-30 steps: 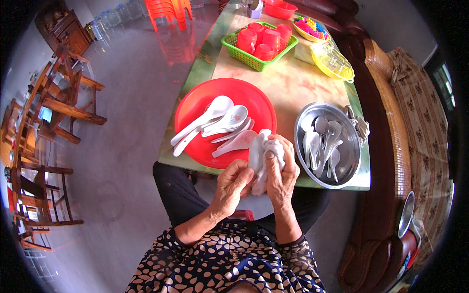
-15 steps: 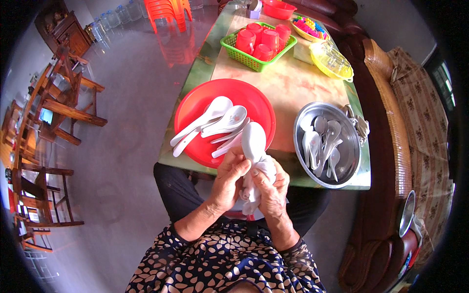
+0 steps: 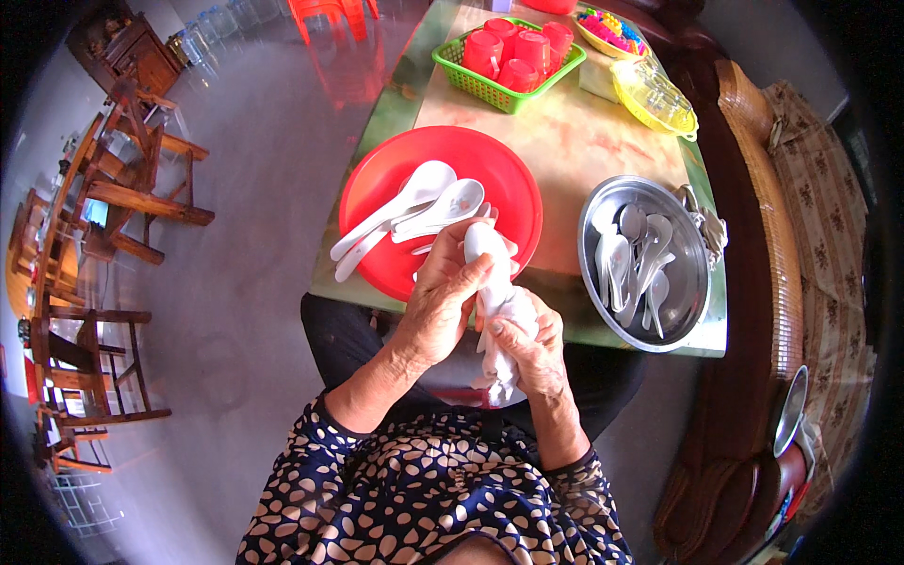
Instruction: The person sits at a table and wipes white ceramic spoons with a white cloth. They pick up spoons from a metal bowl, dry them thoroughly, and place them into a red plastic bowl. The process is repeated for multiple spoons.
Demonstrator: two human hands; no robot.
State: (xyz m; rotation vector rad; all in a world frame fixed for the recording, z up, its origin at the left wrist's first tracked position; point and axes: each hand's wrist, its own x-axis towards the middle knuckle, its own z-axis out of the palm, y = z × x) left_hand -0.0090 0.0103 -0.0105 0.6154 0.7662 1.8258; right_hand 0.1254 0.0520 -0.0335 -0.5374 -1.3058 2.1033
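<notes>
The long surface (image 3: 584,141) carries a red basin (image 3: 513,179) at its near left and, well apart to the right, a steel bowl (image 3: 687,282). The right hand (image 3: 532,348) has its fingers clamped on a white cloth (image 3: 499,367), bunched around the lower part of a white spoon (image 3: 480,243); the left hand (image 3: 433,306) has its fingers closed on that spoon's head, by the basin's near edge. Wiping this piece looks under way, not finished. White spoons (image 3: 424,193) lie in the basin and more spoons (image 3: 654,245) in the bowl, so the job seems partway along; which batch is done cannot be told.
</notes>
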